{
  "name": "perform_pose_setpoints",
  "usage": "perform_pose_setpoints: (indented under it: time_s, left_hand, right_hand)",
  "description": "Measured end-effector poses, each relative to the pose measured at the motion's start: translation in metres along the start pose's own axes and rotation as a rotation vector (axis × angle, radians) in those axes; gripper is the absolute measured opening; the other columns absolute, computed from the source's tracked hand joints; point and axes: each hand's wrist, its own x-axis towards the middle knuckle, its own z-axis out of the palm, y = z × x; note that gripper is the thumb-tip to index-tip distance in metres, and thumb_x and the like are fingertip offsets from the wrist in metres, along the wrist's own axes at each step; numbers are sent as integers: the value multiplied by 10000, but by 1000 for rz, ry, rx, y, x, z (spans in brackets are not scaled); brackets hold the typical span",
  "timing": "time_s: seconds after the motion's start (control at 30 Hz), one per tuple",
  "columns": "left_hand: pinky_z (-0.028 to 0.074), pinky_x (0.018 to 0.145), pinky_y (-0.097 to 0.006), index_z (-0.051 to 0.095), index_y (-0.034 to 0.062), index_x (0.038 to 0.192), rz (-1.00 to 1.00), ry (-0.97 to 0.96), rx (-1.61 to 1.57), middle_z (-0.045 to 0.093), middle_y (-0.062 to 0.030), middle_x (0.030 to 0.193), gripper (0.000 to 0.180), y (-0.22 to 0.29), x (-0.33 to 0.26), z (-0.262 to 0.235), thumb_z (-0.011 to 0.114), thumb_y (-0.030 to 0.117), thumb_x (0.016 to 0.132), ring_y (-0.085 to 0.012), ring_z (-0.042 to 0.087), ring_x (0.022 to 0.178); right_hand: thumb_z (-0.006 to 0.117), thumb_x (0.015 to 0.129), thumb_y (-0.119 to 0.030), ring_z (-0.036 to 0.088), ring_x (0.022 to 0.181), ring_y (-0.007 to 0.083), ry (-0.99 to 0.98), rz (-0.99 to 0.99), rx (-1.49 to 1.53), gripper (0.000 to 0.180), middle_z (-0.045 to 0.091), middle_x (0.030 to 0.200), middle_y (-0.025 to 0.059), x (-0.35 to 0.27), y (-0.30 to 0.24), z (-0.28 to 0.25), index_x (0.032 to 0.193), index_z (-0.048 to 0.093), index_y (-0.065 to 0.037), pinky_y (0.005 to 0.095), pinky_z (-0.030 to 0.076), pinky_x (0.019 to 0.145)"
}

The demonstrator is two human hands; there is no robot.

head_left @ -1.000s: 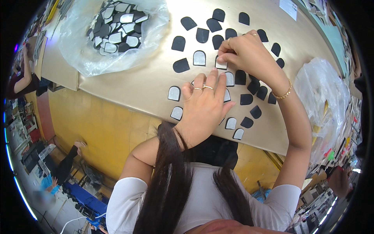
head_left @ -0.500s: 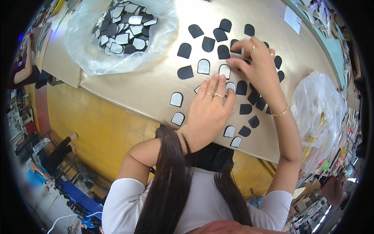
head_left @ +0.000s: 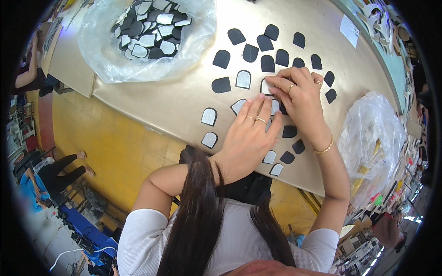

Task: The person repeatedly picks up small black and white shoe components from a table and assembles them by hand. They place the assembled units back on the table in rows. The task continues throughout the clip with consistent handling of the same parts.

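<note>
Beige-tan table showing plain, no pattern. Flat rounded heel-shaped pieces: some showing black, others grey-silver with dark rim. Clear plastic bag holding same black and silver mix. Gold rings, gold bracelet glinting. White ribbed sleeve. Yellow tiled floor.

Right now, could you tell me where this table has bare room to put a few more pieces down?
The tan table is bare between the clear bag of pieces and the near edge, and beyond the black pieces toward the white slip. It is crowded around the left hand and right hand.
</note>
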Motion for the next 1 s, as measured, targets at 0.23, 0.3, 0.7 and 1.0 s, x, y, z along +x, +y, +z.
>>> perform_pose_setpoints:
  time_s: [0.23, 0.3, 0.7, 1.0]
  left_hand:
    - [393, 1099, -520, 578, -4, 1298, 29, 68, -49, 545, -300, 1296, 448, -3, 3, 1, 643, 193, 901, -445, 495, 1298]
    - [388, 1104, -520, 562, 28, 1336, 20, 54, -38, 535, -280, 1323, 493, -3, 2, 2, 675, 196, 886, -432, 491, 1309]
    - [377, 1110, -511, 577, -9, 1295, 31, 57, -2, 568, -312, 1289, 465, 0, 5, -1, 603, 106, 846, -441, 516, 1276]
    - [359, 1127, -487, 606, -26, 1225, 43, 70, 85, 592, -320, 1267, 414, -1, 4, 1, 600, 155, 853, -429, 517, 1272]
  right_hand:
    - [793, 785, -143, 560, 964, 189, -160, 111, 172, 137, 592, 992, -16, 13, 6, -7, 903, 727, -129, 412, 324, 903]
    - [797, 782, -146, 558, 994, 197, -225, 111, 149, 150, 583, 1011, -5, 18, 8, -9, 911, 724, -123, 423, 323, 909]
    - [775, 800, -152, 559, 941, 216, -330, 115, 143, 153, 557, 977, 43, 32, 8, -14, 846, 658, -66, 380, 314, 889]
    - [802, 802, -192, 545, 910, 198, -212, 122, 62, 189, 564, 933, 16, 21, 0, -6, 826, 656, -75, 375, 312, 898]
